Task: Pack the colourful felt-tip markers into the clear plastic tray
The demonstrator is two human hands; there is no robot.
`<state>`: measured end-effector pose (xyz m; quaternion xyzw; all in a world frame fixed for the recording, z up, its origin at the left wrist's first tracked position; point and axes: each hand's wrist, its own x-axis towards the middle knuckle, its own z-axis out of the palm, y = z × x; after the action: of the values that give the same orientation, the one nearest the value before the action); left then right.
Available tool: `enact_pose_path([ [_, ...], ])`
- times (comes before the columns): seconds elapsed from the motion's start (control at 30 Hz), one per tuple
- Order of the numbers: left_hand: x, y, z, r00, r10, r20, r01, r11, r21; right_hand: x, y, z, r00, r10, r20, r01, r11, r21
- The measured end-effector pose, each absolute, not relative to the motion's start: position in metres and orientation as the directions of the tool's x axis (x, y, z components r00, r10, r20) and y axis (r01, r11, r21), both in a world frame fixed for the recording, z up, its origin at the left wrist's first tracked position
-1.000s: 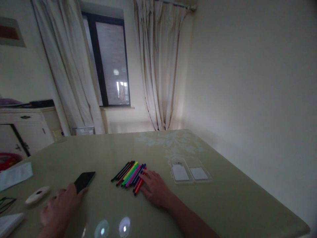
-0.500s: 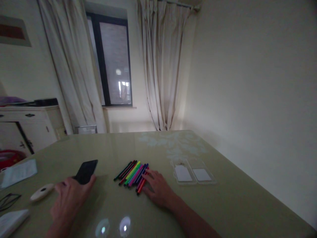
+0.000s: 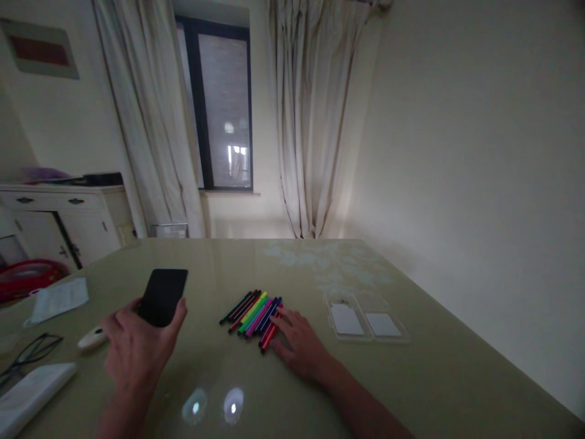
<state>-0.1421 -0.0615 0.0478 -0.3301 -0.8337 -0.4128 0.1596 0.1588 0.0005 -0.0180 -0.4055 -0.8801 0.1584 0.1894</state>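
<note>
My left hand grips a black smartphone between thumb and fingers, tilted up above the table with its dark face toward me. To the right lies a row of slim colored felt-tip pens, side by side and slanting, in black, dark red, yellow, green, purple, blue and red. My right hand rests at the row's right end, fingers spread, fingertips touching the red pen. Beyond that hand, a clear plastic case lies open with white inserts in both halves.
The glossy green table meets a wall on the right. At left are a face mask, eyeglasses, a white oval device and a white box. A cabinet and curtained window stand behind.
My left hand has raised the smartphone and tipped it more upright. My right hand stays by the red pen. The whole view has swung slightly left.
</note>
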Motion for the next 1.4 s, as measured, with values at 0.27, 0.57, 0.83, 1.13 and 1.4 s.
enact_pose_path([
  [0.27,-0.141,-0.064,0.046,-0.713,0.347,0.609,0.701,0.352,0.621,0.158,0.001,-0.018,-0.601,0.771,0.212,0.654,0.627,-0.423],
  [0.57,-0.143,-0.063,0.039,-0.673,0.291,0.68,0.739,0.303,0.601,0.159,0.001,-0.018,-0.601,0.772,0.208,0.656,0.625,-0.423],
  [0.83,-0.138,-0.071,0.048,-0.651,0.343,0.677,0.759,0.276,0.59,0.159,0.0,-0.016,-0.601,0.776,0.191,0.66,0.617,-0.429],
  [1.13,-0.145,-0.063,0.038,-0.635,0.264,0.726,0.772,0.254,0.583,0.16,0.0,-0.016,-0.601,0.779,0.179,0.663,0.611,-0.432],
  [1.4,-0.15,-0.06,0.032,-0.593,0.297,0.748,0.805,0.194,0.561,0.159,-0.002,-0.013,-0.594,0.783,0.183,0.658,0.604,-0.449],
])
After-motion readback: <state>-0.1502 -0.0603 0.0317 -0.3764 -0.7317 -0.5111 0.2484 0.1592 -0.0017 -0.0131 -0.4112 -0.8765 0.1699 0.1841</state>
